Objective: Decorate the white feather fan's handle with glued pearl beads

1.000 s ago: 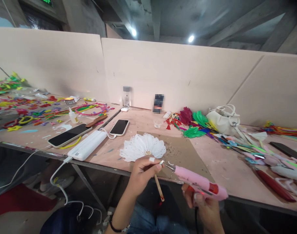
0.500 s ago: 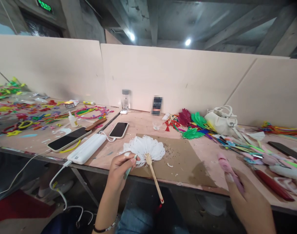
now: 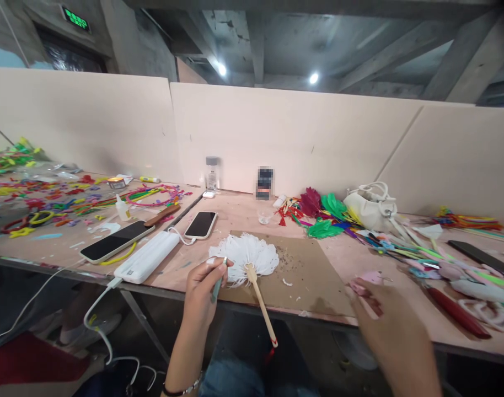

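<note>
A slim pale-green stick [image 3: 217,284] is pinched between the thumb and fingers of my left hand [image 3: 200,286], just left of a white, petal-like hand fan [image 3: 256,255]. The fan lies on a brown board [image 3: 314,270], its wooden handle [image 3: 262,311] jutting over the table's front edge with a red tassel at the end. To the right, my right hand [image 3: 395,325] is closed around a pink tool [image 3: 370,277], somewhat like a small glue gun. Motion blur and the fingers hide part of it.
A white power bank [image 3: 148,256] and two phones, one a white-cased phone [image 3: 201,225], lie left. At right are green feathers [image 3: 324,227], a white handbag [image 3: 370,204], a red-handled tool [image 3: 459,313] and a dark phone [image 3: 481,256]. A glue bottle [image 3: 122,208] stands among colourful craft bits.
My right hand has moved left and turned the pink tool from pointing up-left to lying more sideways. My left hand stays beside the fan with the stick, shifted slightly left.
</note>
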Demonstrator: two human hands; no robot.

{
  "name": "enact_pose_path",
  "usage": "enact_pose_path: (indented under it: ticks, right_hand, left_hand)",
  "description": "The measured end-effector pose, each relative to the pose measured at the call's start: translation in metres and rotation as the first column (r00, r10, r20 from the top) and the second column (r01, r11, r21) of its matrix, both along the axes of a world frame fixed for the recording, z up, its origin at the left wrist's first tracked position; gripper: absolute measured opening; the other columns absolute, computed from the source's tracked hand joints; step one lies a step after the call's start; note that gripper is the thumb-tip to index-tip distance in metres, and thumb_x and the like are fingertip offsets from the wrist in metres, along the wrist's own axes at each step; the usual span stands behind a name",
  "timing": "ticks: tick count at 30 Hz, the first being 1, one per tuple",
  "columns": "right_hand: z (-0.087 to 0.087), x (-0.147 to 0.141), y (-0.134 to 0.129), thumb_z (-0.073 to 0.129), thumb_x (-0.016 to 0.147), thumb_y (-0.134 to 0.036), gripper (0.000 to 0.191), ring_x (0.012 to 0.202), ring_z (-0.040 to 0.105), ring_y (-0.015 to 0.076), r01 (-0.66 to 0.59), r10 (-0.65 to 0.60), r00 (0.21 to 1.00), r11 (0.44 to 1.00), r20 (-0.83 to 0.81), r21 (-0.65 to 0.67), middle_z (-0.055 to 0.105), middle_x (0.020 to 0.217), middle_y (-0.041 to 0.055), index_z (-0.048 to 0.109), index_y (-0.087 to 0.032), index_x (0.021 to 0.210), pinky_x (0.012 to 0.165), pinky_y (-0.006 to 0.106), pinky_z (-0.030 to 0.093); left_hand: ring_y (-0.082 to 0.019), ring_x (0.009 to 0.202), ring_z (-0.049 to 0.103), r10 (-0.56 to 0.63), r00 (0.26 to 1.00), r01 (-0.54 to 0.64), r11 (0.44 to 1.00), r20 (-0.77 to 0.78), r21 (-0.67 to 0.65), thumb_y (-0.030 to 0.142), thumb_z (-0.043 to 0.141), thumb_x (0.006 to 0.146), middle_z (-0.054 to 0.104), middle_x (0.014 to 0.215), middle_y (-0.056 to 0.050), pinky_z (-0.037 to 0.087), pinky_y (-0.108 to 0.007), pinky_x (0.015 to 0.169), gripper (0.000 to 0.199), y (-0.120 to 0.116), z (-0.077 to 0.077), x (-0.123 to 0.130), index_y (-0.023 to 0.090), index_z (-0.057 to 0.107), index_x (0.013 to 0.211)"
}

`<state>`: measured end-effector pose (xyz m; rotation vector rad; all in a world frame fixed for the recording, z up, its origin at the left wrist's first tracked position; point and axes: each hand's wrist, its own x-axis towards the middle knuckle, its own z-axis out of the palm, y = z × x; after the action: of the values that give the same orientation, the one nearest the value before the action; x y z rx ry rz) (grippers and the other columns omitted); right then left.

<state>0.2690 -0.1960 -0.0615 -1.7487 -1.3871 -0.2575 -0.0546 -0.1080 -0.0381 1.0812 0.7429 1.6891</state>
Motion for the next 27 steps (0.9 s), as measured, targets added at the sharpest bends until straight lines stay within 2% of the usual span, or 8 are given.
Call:
enact_pose_path:
  ticks: [1,4,9,12,14,19,24,27]
  right_hand:
    - [0.004,-0.021,0.003,0.053,0.098,-0.06,0.045,0.086,0.068,0.0331,-0.09,0.09,0.996,0.996,-0.001,-0.013,0.074,0.096,0.0121,0.076,-0.022,0.1,0.08,0.045,0.051]
    - [0.015,-0.087,0.015,0.058,0.103,-0.052,0.036,0.086,0.069,0.0312,-0.336,0.339,0.94,0.937,0.021,-0.1,0.075,0.096,0.0107,0.077,-0.021,0.104,0.075,0.039,0.049]
    - [0.023,-0.159,0.033,0.072,0.097,-0.026,0.013,0.074,0.068,0.028,-0.314,0.386,0.908,0.885,0.164,-0.344,0.071,0.086,0.0084,0.073,-0.021,0.085,0.057,0.03,0.031]
    - [0.016,-0.167,0.04,0.07,0.092,-0.013,0.015,0.071,0.066,0.026,-0.273,0.344,0.919,0.908,0.193,-0.318,0.069,0.081,0.0069,0.069,-0.02,0.079,0.055,0.03,0.024]
    - [0.01,-0.163,0.042,0.067,0.089,-0.011,0.018,0.069,0.063,0.0241,-0.305,0.344,0.932,0.915,0.114,-0.264,0.066,0.076,0.0041,0.065,-0.021,0.075,0.057,0.029,0.025]
    - [0.004,-0.153,0.036,0.061,0.096,-0.025,0.017,0.07,0.061,0.0206,-0.465,0.463,0.869,0.885,-0.176,0.028,0.064,0.077,0.0011,0.065,-0.021,0.081,0.065,0.028,0.04]
    - [0.014,-0.147,0.012,0.064,0.098,-0.032,0.016,0.062,0.059,0.017,-0.462,0.496,0.8,0.868,-0.337,0.179,0.065,0.079,0.0006,0.072,-0.021,0.09,0.056,0.025,0.045]
    - [0.021,-0.14,-0.004,0.067,0.098,-0.03,0.012,0.064,0.064,0.0166,-0.507,0.554,0.759,0.832,-0.34,0.224,0.07,0.083,0.0021,0.076,-0.021,0.096,0.057,0.023,0.051]
  left_hand:
    - [-0.009,0.054,0.046,0.007,1.0,-0.007,1.0,-0.003,0.001,0.035,0.084,0.075,0.056,0.058,0.0,0.035,-0.023,0.054,0.022,0.0,0.001,0.0,0.013,0.08,0.076]
    - [-0.01,0.055,0.046,0.025,0.999,-0.025,1.0,-0.021,0.008,0.036,0.085,0.075,0.052,0.055,0.001,0.035,-0.023,0.054,0.025,-0.001,0.002,0.001,0.012,0.081,0.079]
    - [-0.011,0.056,0.046,0.054,0.997,-0.052,0.998,-0.062,0.03,0.038,0.084,0.077,0.054,0.059,0.001,0.037,-0.024,0.055,0.025,-0.001,-0.001,0.0,0.013,0.081,0.079]
    - [-0.011,0.056,0.046,0.061,0.993,-0.057,0.998,-0.1,0.039,0.039,0.083,0.079,0.056,0.06,0.0,0.039,-0.024,0.055,0.026,0.0,-0.007,-0.001,0.014,0.081,0.081]
    - [-0.011,0.057,0.048,0.059,0.989,-0.053,0.997,-0.135,0.049,0.039,0.082,0.08,0.058,0.062,0.0,0.041,-0.023,0.056,0.025,-0.001,-0.011,-0.002,0.014,0.082,0.083]
    - [-0.012,0.058,0.052,0.056,0.973,-0.034,0.994,-0.224,0.101,0.036,0.079,0.087,0.065,0.069,-0.002,0.042,-0.023,0.056,0.02,-0.009,-0.013,-0.003,0.017,0.083,0.086]
    - [-0.018,0.077,0.066,0.234,0.842,-0.041,0.926,-0.485,0.376,0.025,0.069,0.096,0.073,0.085,-0.005,0.049,-0.025,0.067,0.016,-0.034,0.012,-0.007,0.022,0.085,0.099]
    - [-0.018,0.081,0.07,0.318,0.776,0.004,0.861,-0.545,0.509,0.016,0.067,0.097,0.076,0.091,-0.005,0.053,-0.026,0.074,0.022,-0.049,0.03,-0.006,0.024,0.083,0.109]
